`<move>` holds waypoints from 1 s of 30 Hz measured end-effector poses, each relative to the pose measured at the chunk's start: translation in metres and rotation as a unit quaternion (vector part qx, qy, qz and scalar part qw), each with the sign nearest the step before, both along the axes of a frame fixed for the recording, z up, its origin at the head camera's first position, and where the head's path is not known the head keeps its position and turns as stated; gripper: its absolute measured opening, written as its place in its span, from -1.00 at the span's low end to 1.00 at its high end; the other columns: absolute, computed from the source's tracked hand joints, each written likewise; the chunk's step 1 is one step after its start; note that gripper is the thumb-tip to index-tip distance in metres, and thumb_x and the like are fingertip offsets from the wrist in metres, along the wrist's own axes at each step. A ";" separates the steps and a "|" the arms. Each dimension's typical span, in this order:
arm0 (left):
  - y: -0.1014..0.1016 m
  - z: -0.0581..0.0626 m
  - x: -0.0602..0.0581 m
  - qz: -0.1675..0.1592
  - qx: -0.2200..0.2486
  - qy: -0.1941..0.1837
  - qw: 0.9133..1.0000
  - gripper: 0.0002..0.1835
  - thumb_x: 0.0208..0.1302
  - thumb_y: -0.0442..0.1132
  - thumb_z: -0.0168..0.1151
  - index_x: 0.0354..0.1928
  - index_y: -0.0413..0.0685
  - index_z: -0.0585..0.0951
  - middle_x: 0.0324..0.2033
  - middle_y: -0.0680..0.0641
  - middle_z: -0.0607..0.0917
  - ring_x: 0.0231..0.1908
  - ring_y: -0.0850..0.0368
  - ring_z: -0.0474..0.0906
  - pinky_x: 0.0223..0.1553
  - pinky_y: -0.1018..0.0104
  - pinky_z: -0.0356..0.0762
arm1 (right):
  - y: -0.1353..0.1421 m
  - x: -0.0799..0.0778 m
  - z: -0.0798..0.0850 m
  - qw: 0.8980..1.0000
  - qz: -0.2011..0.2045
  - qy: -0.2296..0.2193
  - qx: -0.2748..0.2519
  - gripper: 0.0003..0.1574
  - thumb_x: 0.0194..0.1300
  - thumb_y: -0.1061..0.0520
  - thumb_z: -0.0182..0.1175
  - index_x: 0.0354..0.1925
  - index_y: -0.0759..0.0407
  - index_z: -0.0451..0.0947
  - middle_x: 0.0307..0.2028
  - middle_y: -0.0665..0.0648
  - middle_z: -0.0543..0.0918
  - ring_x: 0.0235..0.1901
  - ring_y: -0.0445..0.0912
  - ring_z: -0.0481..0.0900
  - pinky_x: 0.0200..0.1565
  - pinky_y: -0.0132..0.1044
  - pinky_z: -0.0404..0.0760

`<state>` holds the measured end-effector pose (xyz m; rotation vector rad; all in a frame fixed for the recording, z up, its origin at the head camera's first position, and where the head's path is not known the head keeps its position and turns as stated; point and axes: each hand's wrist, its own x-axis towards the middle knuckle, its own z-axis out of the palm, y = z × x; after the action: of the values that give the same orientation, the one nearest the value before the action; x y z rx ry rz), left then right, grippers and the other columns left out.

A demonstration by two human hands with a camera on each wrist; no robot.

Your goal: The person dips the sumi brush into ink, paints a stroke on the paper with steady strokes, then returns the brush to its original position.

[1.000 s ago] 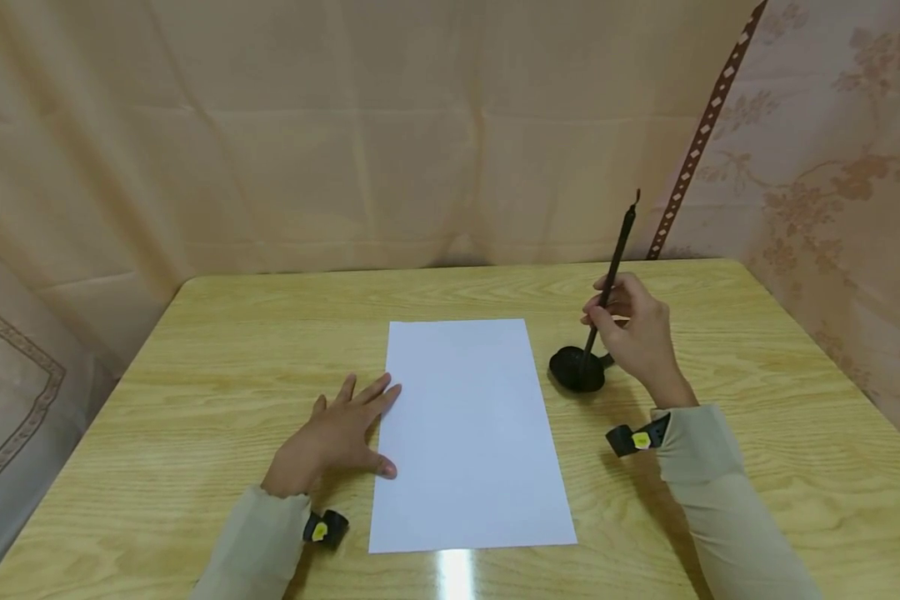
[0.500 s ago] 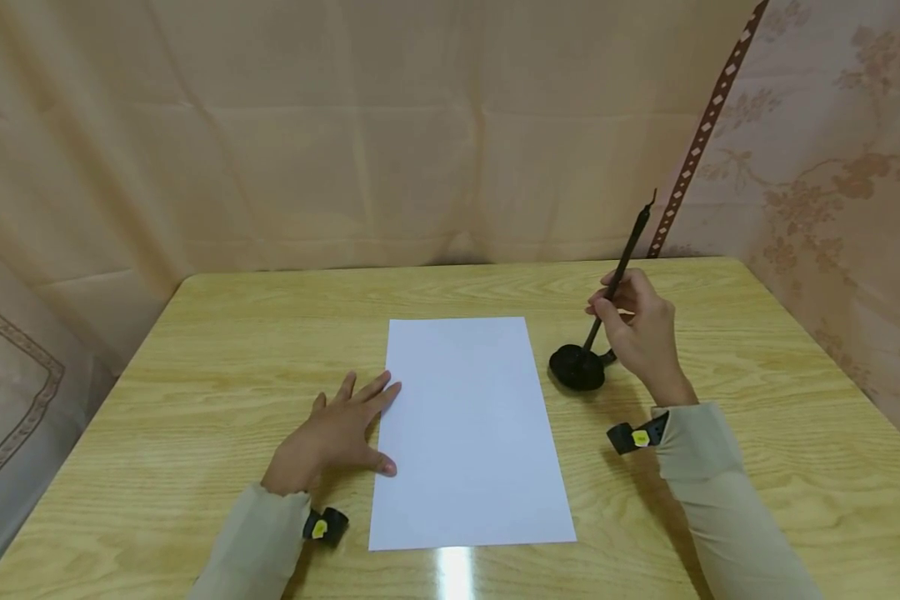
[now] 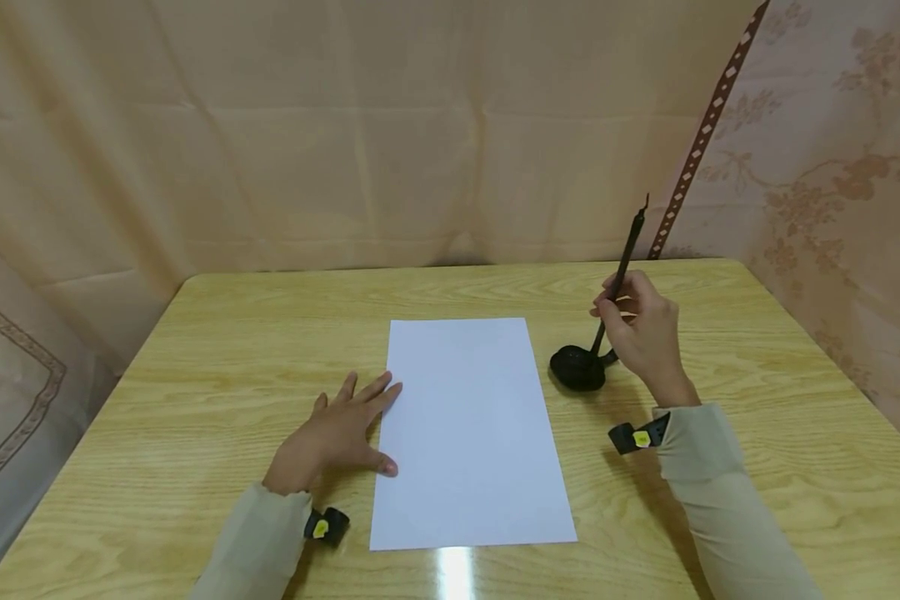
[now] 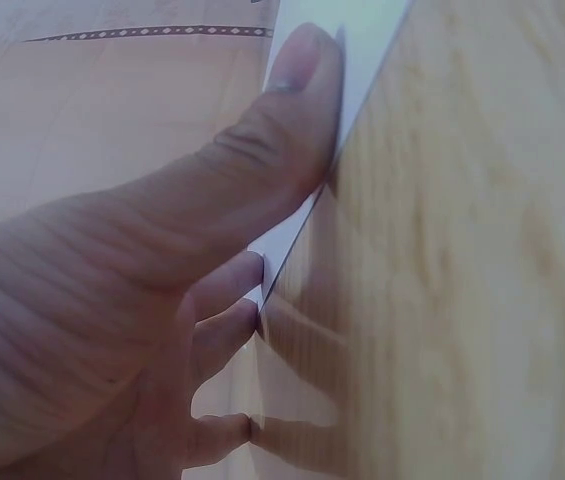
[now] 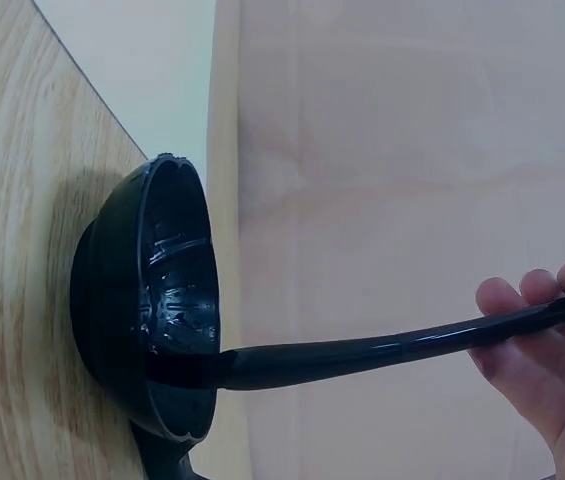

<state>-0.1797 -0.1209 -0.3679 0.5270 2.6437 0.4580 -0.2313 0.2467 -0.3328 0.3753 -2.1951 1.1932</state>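
My right hand [image 3: 641, 329] pinches a black writing brush [image 3: 627, 254] by the middle of its shaft. The brush leans to the right, a small hanging loop at its top end. Its dark tip is down inside a small black ink dish [image 5: 112, 290] with a scalloped rim, and in the right wrist view the brush lies across the rim. A stubby handle juts from the dish. A blank white sheet [image 3: 472, 433] lies left of the dish. My left hand [image 3: 337, 437] rests on the sheet's left edge with thumb and fingers spread.
Everything stands on a wood-grain table [image 3: 217, 375]. Behind it hangs a beige curtain [image 3: 307, 150], with a floral cloth [image 3: 840, 183] on the right side. A dark camera strap [image 3: 637, 436] sits on each wrist.
The right hand has shifted slightly right. The brush's lower end has moved from the middle of the dish toward its right rim, and the shaft leans more. The left hand stays still.
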 end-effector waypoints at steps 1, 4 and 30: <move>0.000 0.000 0.000 0.000 -0.001 0.000 1.000 0.18 -0.17 0.14 0.49 0.49 0.06 0.06 0.51 -0.05 -0.05 0.44 -0.40 -0.32 0.21 -0.55 -0.23 | 0.000 0.000 0.000 1.000 -0.001 -0.004 0.000 -0.87 0.27 0.40 0.07 -0.19 0.45 0.46 -0.39 0.34 0.64 -0.48 -0.55 0.57 -0.42 -0.70 0.50; 0.000 -0.001 -0.001 0.001 -0.003 0.001 1.000 0.18 -0.17 0.14 0.49 0.49 0.07 0.06 0.51 -0.05 -0.05 0.44 -0.39 -0.32 0.21 -0.55 -0.23 | 0.000 0.001 0.000 1.000 -0.001 -0.013 -0.002 -0.85 0.27 0.39 0.08 -0.17 0.44 0.46 -0.40 0.34 0.64 -0.49 -0.54 0.56 -0.42 -0.70 0.50; 0.000 -0.001 -0.001 0.006 -0.001 -0.006 1.000 0.18 -0.16 0.14 0.49 0.50 0.09 0.05 0.51 -0.03 -0.07 0.45 -0.37 -0.33 0.23 -0.53 -0.26 | 0.001 -0.002 -0.002 0.999 -0.019 0.022 0.022 -0.86 0.30 0.37 0.10 -0.18 0.46 0.47 -0.41 0.34 0.67 -0.42 -0.61 0.50 -0.42 -0.75 0.45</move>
<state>-0.1805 -0.1207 -0.3690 0.5059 2.6369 0.4605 -0.2337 0.2477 -0.3353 0.3728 -2.1833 1.1076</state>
